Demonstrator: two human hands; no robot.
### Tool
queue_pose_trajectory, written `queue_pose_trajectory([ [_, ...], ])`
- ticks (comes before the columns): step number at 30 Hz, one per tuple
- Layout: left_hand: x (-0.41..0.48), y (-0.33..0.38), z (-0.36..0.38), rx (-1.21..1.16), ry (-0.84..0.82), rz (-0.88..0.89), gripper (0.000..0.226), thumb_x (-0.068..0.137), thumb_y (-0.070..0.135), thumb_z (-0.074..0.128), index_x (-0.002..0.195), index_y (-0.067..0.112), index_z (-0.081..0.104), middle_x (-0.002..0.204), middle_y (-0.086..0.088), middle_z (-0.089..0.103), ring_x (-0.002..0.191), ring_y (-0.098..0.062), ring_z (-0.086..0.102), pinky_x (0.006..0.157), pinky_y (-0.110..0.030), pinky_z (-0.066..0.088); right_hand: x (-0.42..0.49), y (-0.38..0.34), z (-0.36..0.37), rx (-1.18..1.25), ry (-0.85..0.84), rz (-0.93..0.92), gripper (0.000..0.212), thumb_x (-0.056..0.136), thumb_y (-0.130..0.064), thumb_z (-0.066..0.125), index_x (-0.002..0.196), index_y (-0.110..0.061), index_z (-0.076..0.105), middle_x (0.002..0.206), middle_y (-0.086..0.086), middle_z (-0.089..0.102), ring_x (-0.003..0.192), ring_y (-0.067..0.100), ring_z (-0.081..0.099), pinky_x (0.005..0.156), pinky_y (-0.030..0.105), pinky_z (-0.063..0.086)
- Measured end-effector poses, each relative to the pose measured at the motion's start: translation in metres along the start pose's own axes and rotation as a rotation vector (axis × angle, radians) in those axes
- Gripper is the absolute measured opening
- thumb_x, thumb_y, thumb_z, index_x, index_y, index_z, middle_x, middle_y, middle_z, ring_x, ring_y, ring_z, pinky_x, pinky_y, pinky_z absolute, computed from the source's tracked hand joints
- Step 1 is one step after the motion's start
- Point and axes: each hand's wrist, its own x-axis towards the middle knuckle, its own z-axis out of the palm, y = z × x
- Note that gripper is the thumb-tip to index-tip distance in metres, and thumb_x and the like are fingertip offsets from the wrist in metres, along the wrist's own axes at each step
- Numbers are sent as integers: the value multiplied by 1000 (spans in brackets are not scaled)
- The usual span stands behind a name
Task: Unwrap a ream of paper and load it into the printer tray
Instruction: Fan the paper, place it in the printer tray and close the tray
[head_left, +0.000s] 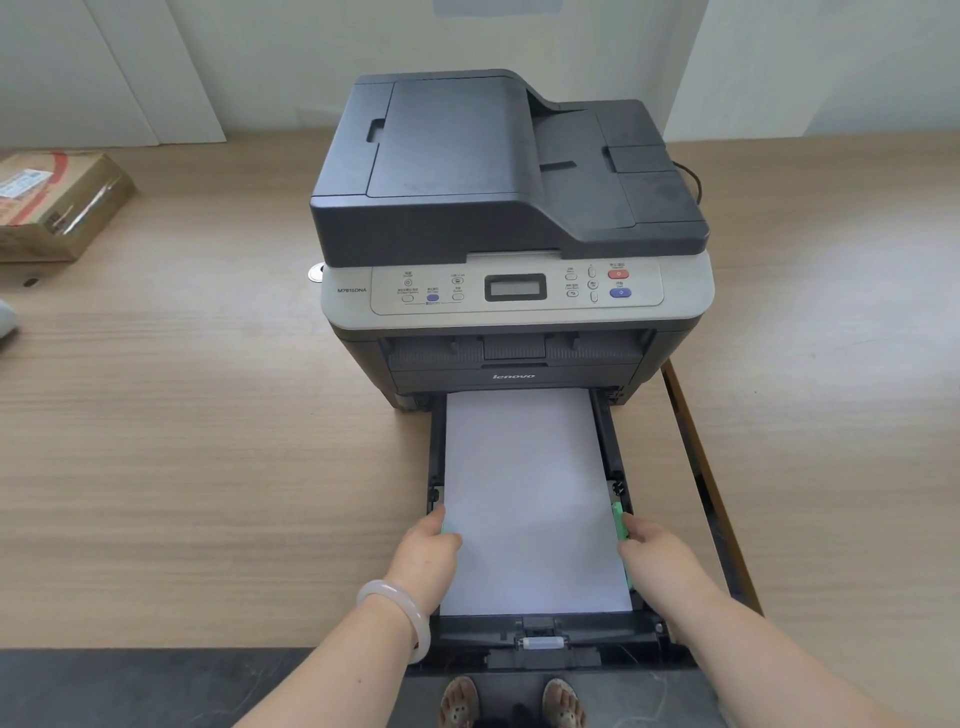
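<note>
Fingers of my left hand (427, 551) press the left edge of the paper (530, 499); my right hand (652, 545) pinches the green guide (619, 519) on the right side. Neither hand lifts anything. The printer (511, 234) stands far on the table (182, 415), its tray (545, 636) pulled out toward me. Paper lies flat in the tray, long axis running near to far. I think loading is nearly done: next, set the guides snug and push the tray in straight.
</note>
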Motion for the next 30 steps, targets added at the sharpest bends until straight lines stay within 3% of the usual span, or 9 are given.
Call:
queue_pose_trajectory([
  [2, -12, 6, -2, 16, -28, 39, 51, 96, 1, 36, 144, 17, 37, 128, 6, 48, 90, -4, 47, 76, -12, 39, -7, -1, -4, -34, -23, -45, 53, 97, -13, 40, 148, -17, 30, 142, 10, 49, 112, 26, 56, 81, 25, 45],
  [5, -23, 9, -11, 57, -67, 112, 48, 98, 5, 40, 141, 26, 35, 137, 6, 46, 108, -8, 52, 85, -8, 36, -17, 3, -14, -94, -79, -134, 55, 97, -22, 47, 148, -19, 29, 148, 3, 43, 132, 22, 45, 104, 32, 39],
  [7, -24, 4, -24, 150, -108, 147, 52, 98, 10, 45, 146, 21, 30, 149, 4, 38, 133, -12, 41, 99, -14, 30, -23, 12, -24, -129, -118, -192, 59, 93, -29, 54, 147, -23, 31, 149, -3, 43, 134, 16, 43, 110, 34, 35],
  [9, -25, -6, -41, 263, -139, 181, 57, 95, 17, 53, 147, 22, 30, 151, 3, 38, 137, -11, 37, 104, -18, 27, -32, 24, -36, -181, -152, -263, 65, 88, -37, 61, 146, -31, 32, 147, -12, 41, 134, 11, 41, 112, 33, 34],
  [14, -31, -43, -77, 740, -285, 233, 109, 53, 77, 64, 145, 45, 14, 147, 23, 18, 138, 2, 18, 117, -25, 19, -43, 59, -60, -477, -267, -379, 90, 69, -56, 72, 139, -57, 15, 136, -33, 24, 128, -5, 28, 113, 22, 24],
  [17, -37, -56, -80, 1018, -340, 312, 117, 56, 69, 72, 146, 45, 1, 142, 32, 4, 137, 6, 10, 115, -19, 16, -40, 72, -58, -591, -291, -390, 96, 69, -49, 75, 138, -57, 9, 137, -35, 21, 130, -8, 27, 111, 15, 21],
  [20, -35, -61, -78, 1144, -226, 430, 96, 78, 48, 68, 148, 40, 2, 150, 30, 8, 143, 0, 18, 106, -8, 15, -29, 79, -54, -621, -280, -414, 82, 76, -37, 71, 129, -63, 13, 148, -28, 29, 134, -4, 32, 110, 12, 24],
  [24, -26, -56, -78, 1164, -173, 427, 83, 85, 45, 61, 148, 40, 8, 156, 21, 17, 143, -2, 23, 103, -7, 19, -17, 77, -55, -650, -250, -449, 76, 77, -34, 70, 118, -72, 20, 144, -27, 39, 124, -5, 43, 102, 10, 35],
  [30, 1, -33, -81, 1106, -12, 428, 96, 82, 44, 66, 151, 31, 1, 159, 10, 17, 143, -11, 26, 112, -16, 19, 7, 45, -56, -696, -141, -471, 72, 79, -42, 70, 139, -51, 30, 145, -18, 44, 128, 5, 47, 105, 20, 40],
])
